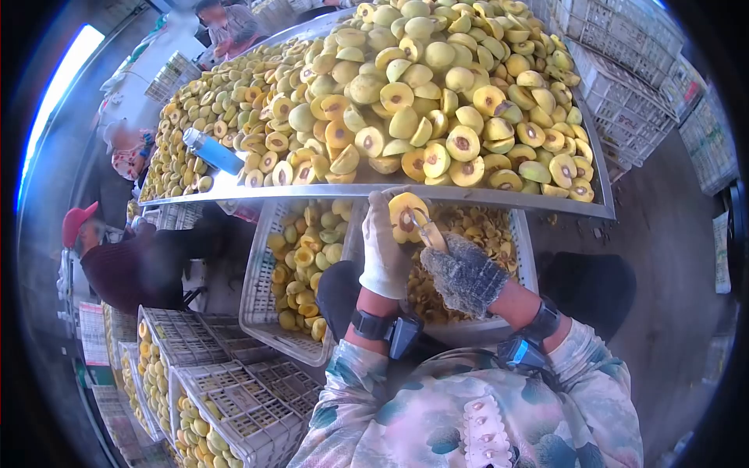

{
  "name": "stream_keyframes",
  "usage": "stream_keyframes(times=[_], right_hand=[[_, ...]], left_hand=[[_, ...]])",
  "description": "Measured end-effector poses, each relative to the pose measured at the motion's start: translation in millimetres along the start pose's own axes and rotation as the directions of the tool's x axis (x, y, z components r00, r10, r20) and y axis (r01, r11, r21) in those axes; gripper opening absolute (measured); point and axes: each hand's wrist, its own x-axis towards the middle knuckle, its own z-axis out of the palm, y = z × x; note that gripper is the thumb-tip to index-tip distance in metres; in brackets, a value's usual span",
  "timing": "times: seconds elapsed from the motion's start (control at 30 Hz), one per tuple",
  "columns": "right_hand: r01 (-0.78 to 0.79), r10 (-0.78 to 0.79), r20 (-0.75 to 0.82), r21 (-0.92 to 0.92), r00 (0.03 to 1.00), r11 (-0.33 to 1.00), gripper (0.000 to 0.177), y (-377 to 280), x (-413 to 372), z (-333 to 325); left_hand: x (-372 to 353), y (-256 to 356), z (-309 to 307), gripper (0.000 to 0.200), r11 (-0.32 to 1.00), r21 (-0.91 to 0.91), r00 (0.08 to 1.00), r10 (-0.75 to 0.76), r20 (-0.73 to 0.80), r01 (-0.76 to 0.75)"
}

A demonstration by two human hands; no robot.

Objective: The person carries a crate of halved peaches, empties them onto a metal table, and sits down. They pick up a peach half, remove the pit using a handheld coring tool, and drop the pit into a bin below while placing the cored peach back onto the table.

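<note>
Halved fruit (407, 212), tool (427, 231) above fruit-filled crates (256, 300)

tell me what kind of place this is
Probably a fruit-processing shed: a long metal table heaped with halved yellow fruit, white plastic crates of more fruit below it, and the gloved left hand holding a fruit half, the right hand a small tool.

I look down into a fruit-processing shed: a long metal table (367, 189) is heaped with halved yellow fruit (437, 101), white plastic crates (234, 390) stand stacked and filled on the floor beside it, and other workers (133, 265) sit along the same line.
</note>
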Motion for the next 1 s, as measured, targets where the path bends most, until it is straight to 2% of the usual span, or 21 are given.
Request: stream_keyframes(times=[0.03,0.07,0.1,0.13,0.2,0.23,0.3,0.33,0.37,0.4,0.5,0.53,0.57,0.6,0.73,0.8,0.83,0.9,0.93,0.97,1.0], right_hand=[[-0.002,0.002,-0.005,0.001,1.0,1.0,0.013,1,0,0],[0.013,-0.014,-0.01,-0.059,1.0,0.998,0.014,4,0,-1],[0.028,-0.03,-0.013,-0.12,0.999,0.992,0.015,6,0,-2],[0.026,-0.029,-0.019,-0.119,0.999,0.993,0.015,9,0,-4],[0.268,-0.29,0.036,-0.505,0.956,0.821,0.025,15,-1,-6],[0.263,-0.287,0.031,-0.503,0.958,0.823,0.025,14,-5,-10],[0.354,-0.26,0.242,-0.573,0.935,0.739,0.025,0,-16,-16],[0.347,-0.258,0.234,-0.572,0.937,0.743,0.025,5,-17,-23],[0.607,-0.431,0.454,-0.718,0.78,0.341,0.027,11,-16,-29],[0.718,-0.456,0.692,-0.679,0.56,-0.149,0.028,14,-15,-32],[0.785,-0.565,0.62,-0.614,0.544,0.083,0.028,12,-23,-30],[0.786,-0.565,0.62,-0.613,0.545,0.085,0.028,8,-27,-26],[0.561,-0.439,0.355,-0.599,0.826,0.572,0.026,2,-32,-17],[0.181,-0.139,0.131,-0.407,0.982,0.895,0.025,-2,-35,-13],[0.104,-0.049,0.122,-0.507,0.991,0.856,0.023,-2,-30,-20],[0.488,-0.423,0.324,-0.789,0.846,0.373,0.024,8,-23,-25],[0.488,-0.423,0.324,-0.789,0.846,0.373,0.024,10,-23,-27],[0.534,-0.475,0.297,-0.673,0.828,0.512,0.024,14,-26,-25],[0.53,-0.473,0.291,-0.671,0.832,0.519,0.024,11,-32,-27],[0.353,-0.245,0.284,-0.438,0.927,0.827,0.024,1,-40,-31],[0.071,-0.01,0.349,-0.164,0.937,0.984,0.025,-5,-45,-36]], left_hand=[[-1,-3,-4,0.046,1.0,-0.002,1.0,-0.005,0.002,0.005],[0,-6,-8,0.04,0.871,0.408,0.961,0.264,0.08,-0.273],[0,-9,-9,0.034,0.514,0.704,0.851,0.457,0.259,-0.49],[0,-13,-9,0.034,0.517,0.702,0.852,0.453,0.261,-0.49],[-5,-10,1,0.025,0.913,0.283,0.952,0.305,0.005,-0.293],[-10,-5,4,0.025,0.915,0.283,0.955,0.298,0.005,-0.287],[-18,9,7,0.026,0.446,0.768,0.863,0.429,0.267,-0.459],[-5,-2,-6,0.028,0.914,0.388,0.985,0.058,0.164,-0.119],[-9,0,-3,0.028,0.915,0.387,0.985,0.052,0.164,-0.113],[-12,7,3,0.031,0.919,0.389,0.988,0.003,0.155,-0.063],[-13,10,7,0.036,0.929,0.369,0.988,-0.032,0.152,-0.026],[-13,9,6,0.038,0.938,0.345,0.988,-0.017,0.153,-0.037],[-13,8,5,0.039,0.946,0.321,0.988,-0.001,0.152,-0.048],[-15,9,6,0.039,0.946,0.322,0.989,-0.001,0.15,-0.048],[-22,6,11,0.043,0.957,0.29,0.997,-0.002,0.079,-0.021],[-27,9,17,0.043,0.937,0.342,0.996,0.044,0.082,-0.069],[-32,13,23,0.038,0.915,0.383,0.991,0.097,0.094,-0.126],[-35,15,24,0.032,0.888,0.427,0.985,0.138,0.108,-0.171],[-35,15,20,0.033,0.932,0.356,0.992,0.031,0.121,-0.073],[-34,17,17,0.034,0.958,0.284,0.987,-0.072,0.143,0.029],[-35,24,21,0.031,0.844,0.514,0.97,0.03,0.24,-0.153]])
